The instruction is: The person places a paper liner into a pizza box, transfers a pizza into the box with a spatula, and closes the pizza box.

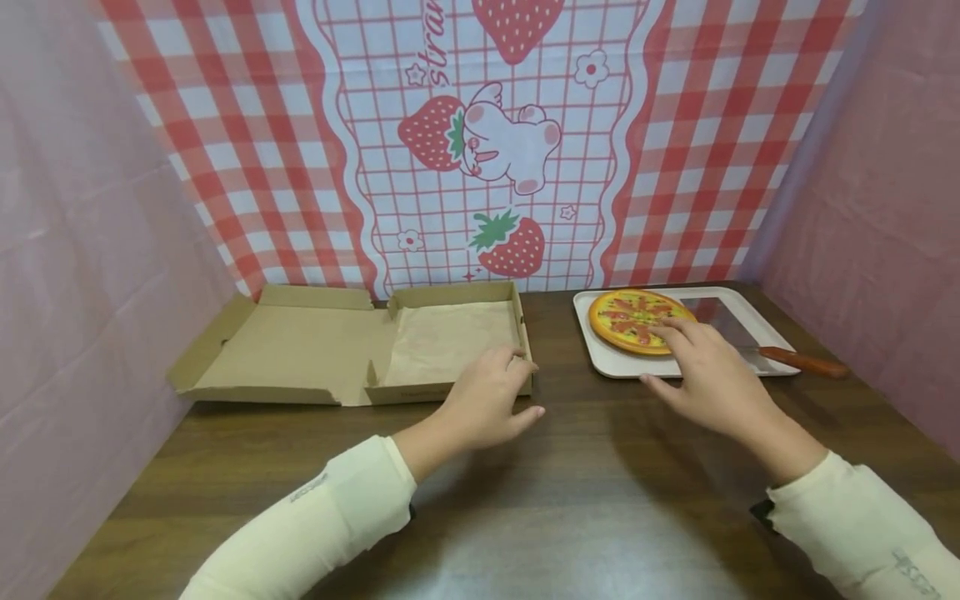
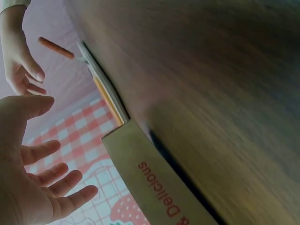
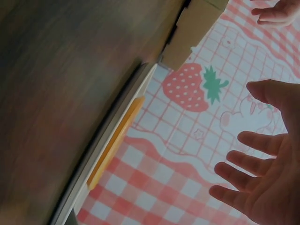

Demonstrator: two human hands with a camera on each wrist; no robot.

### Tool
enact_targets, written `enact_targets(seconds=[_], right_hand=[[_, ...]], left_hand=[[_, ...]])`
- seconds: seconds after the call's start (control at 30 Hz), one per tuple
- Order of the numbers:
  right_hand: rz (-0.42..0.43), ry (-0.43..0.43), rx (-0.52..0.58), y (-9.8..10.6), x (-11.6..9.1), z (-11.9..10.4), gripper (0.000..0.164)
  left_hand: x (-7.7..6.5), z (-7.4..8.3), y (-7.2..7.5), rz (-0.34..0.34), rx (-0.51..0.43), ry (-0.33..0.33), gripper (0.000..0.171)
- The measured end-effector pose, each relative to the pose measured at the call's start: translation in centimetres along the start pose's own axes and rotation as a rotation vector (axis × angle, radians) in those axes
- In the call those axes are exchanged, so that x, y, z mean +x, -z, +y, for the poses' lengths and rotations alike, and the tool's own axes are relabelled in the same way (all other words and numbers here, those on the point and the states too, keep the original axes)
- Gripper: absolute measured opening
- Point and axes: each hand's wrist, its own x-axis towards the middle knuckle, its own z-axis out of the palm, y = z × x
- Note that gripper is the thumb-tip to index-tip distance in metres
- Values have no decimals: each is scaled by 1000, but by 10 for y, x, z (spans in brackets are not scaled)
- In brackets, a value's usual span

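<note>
My left hand (image 1: 489, 398) hovers at the front right corner of an open cardboard pizza box (image 1: 420, 390), its fingers spread and nothing held. A sheet of brown paper (image 1: 450, 333) lines the box's base, and the lid lies folded out to the left. On the right, a round toy pizza (image 1: 626, 321) lies on the left part of a white tray (image 1: 615, 367). My right hand (image 1: 712, 375) is above the tray's front edge, fingers apart and empty; in the right wrist view it is clear of the pizza (image 3: 117, 140).
A wide-bladed server with a brown wooden handle (image 1: 802, 362) lies on the tray, its handle sticking out past the right edge. Behind the wooden table (image 1: 555, 500) hangs a strawberry-print cloth (image 1: 517, 150). Pink cloth (image 1: 862, 208) covers both sides.
</note>
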Motion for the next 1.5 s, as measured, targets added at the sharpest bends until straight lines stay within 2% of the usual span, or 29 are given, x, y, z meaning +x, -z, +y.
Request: enact_targets(seconds=[0.33,1.0,1.27,1.5], right_hand=[[78,7,-46,0,-3,19,51],[-19,-142,-86,0,-5,45,46],[10,-150,-106,-2,-9,58,37],[15,-185,-158,-2,-15,70,38]], left_hand=[[16,12,-12,-23,-34,-12,43],[35,29,-31,-169,-89,63,43],[43,32,-38,-218,-167,125,43],[52,32,-46,-254,-240,190,41]])
